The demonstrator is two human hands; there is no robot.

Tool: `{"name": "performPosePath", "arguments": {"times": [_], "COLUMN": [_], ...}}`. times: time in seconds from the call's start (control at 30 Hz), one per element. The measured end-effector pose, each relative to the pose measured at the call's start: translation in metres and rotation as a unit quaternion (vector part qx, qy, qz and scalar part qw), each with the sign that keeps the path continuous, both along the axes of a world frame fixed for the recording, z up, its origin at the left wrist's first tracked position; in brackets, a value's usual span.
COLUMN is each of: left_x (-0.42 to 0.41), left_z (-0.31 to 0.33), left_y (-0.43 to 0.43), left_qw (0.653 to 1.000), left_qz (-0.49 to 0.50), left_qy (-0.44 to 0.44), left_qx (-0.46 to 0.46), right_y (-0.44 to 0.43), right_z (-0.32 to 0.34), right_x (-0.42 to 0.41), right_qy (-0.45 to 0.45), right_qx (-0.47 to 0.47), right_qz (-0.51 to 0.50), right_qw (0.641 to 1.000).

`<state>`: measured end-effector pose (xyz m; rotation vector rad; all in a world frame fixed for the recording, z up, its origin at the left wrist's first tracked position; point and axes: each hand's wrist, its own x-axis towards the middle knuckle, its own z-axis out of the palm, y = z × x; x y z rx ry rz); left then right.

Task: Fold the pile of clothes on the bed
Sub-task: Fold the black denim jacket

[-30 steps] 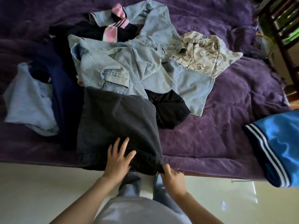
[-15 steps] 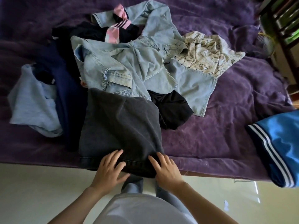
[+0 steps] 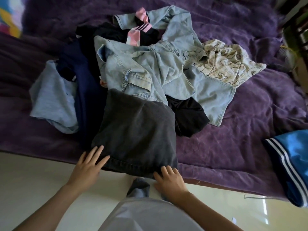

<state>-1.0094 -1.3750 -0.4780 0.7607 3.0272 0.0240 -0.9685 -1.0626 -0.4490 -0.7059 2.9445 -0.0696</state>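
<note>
My left hand [image 3: 90,164] and right hand [image 3: 170,179] rest flat, fingers straight, on the near corners of the folded dark grey garment [image 3: 136,130] on the bed [image 3: 225,147]. The pile [image 3: 150,72] lies just beyond.

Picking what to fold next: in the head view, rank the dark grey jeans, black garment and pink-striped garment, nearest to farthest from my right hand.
1. dark grey jeans, touching the right hand, nearest you.
2. black garment, beyond, right of the jeans.
3. pink-striped garment, pile's far side.
</note>
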Motion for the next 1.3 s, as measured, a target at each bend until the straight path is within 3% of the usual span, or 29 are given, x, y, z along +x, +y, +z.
{"name": "performPosePath", "arguments": {"times": [0.1, 0.23, 0.43, 0.73, 0.87, 0.97, 1.13, 1.23, 1.3], "left_x": [0.012, 0.017, 0.003, 0.0, -0.004, -0.011, -0.023, -0.03, -0.035], "left_z": [0.007, -0.002, -0.018, -0.016, -0.011, -0.007, 0.002, 0.011, 0.02], "left_y": [0.027, 0.056, 0.06, 0.07, 0.087, 0.097, 0.094, 0.086, 0.083], "left_qw": [0.998, 0.995, 0.987, 0.982, 0.985, 0.987, 0.992, 0.995, 0.997], "left_qz": [0.039, 0.013, 0.045, 0.063, 0.099, 0.119, 0.089, 0.048, 0.025], "left_qy": [-0.046, -0.099, -0.151, -0.177, -0.143, -0.106, -0.068, -0.054, -0.032], "left_qx": [-0.011, -0.009, -0.013, -0.033, 0.0, 0.03, 0.065, 0.071, 0.071], "right_y": [-0.022, -0.028, -0.013, 0.005, 0.006, 0.014, 0.021, 0.024, 0.023], "right_z": [0.012, -0.006, -0.009, 0.005, 0.044, 0.065, 0.073, 0.067, 0.055], "right_x": [-0.014, -0.01, -0.023, -0.056, -0.081, -0.094, -0.101, -0.094, -0.075], "right_qy": [-0.065, -0.189, -0.221, -0.192, -0.146, -0.231, -0.243, -0.115, -0.062], "right_qx": [0.041, 0.11, 0.135, 0.104, 0.058, 0.08, 0.09, 0.093, 0.105], "right_qz": [0.001, -0.008, 0.033, 0.056, 0.052, 0.054, 0.049, 0.11, 0.087], "right_qw": [0.997, 0.976, 0.965, 0.974, 0.986, 0.968, 0.965, 0.983, 0.989]}}
